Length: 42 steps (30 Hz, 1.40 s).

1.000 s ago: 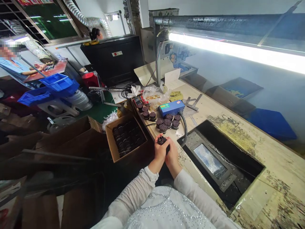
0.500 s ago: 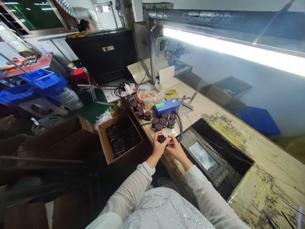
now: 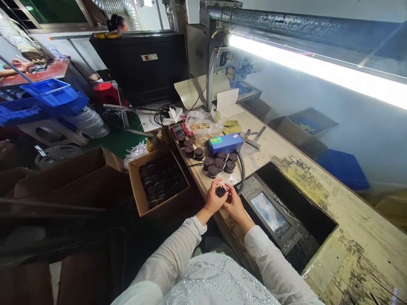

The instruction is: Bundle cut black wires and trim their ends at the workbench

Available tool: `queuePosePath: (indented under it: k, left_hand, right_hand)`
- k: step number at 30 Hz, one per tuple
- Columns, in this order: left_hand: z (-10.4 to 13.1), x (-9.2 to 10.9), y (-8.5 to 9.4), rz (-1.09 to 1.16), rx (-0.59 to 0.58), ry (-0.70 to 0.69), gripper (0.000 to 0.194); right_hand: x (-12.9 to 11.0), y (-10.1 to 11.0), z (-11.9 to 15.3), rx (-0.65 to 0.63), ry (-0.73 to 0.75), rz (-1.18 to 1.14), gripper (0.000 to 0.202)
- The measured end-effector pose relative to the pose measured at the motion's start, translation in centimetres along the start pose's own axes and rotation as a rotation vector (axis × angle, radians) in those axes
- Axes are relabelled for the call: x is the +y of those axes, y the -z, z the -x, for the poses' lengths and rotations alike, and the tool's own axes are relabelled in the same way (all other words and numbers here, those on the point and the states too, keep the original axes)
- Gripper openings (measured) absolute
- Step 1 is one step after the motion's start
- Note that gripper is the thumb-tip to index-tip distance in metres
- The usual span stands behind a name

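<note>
Between my two hands is a round bundle of thin dark pieces (image 3: 220, 192), its end facing up. My left hand (image 3: 213, 199) is wrapped round its left side. My right hand (image 3: 234, 204) closes on its right side, fingertips against the bundle. Just beyond, several similar dark bundles (image 3: 219, 164) stand upright on the wooden table (image 3: 251, 163). More bundles (image 3: 188, 149) stand to their left. A blue box-shaped device (image 3: 225, 143) with a dark ribbed hose (image 3: 243, 171) sits behind them.
An open cardboard box (image 3: 136, 192) with rows of dark bundles stands left of the table. A screen panel (image 3: 270, 214) lies in a table recess at right. A clear plastic bag (image 3: 203, 123) and metal squares (image 3: 254, 137) lie farther back. Another person's hand (image 3: 22, 65) shows far left.
The view has shifted slightly. My hands have drawn closer together round the bundle, my right fingers now against its right side.
</note>
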<state>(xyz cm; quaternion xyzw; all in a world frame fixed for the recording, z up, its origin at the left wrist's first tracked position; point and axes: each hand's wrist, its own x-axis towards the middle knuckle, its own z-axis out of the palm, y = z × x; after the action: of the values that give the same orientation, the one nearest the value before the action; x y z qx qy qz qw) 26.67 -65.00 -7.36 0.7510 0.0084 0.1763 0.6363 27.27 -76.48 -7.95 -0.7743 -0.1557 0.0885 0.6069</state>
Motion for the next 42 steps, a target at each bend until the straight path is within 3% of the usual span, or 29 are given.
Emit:
queuePosePath:
  k: [6, 9, 12, 24, 32, 42]
  left_hand:
    - [0.2, -0.5, 0.1, -0.038, -0.020, -0.008, 0.059]
    - [0.4, -0.7, 0.2, -0.004, -0.045, -0.022, 0.061]
    - [0.5, -0.7, 0.3, 0.015, -0.022, -0.057, 0.063]
    - [0.6, 0.0, 0.4, -0.006, -0.022, -0.012, 0.082]
    - [0.6, 0.2, 0.3, 0.005, -0.011, 0.024, 0.085]
    - [0.5, 0.4, 0.4, 0.042, -0.042, -0.040, 0.088]
  right_hand:
    - [-2.3, 1.7, 0.4, 0.019, 0.194, 0.452, 0.072]
    - [-3.7, 2.5, 0.3, -0.086, 0.402, 0.628, 0.082]
    - [-4.1, 2.7, 0.1, -0.195, 0.512, 0.739, 0.090]
    - [-2.8, 2.2, 0.5, -0.238, 0.531, 0.778, 0.085]
    - [-4.0, 2.4, 0.4, -0.252, 0.545, 0.819, 0.082]
    - [-4.3, 2.5, 0.4, -0.284, 0.519, 0.918, 0.082]
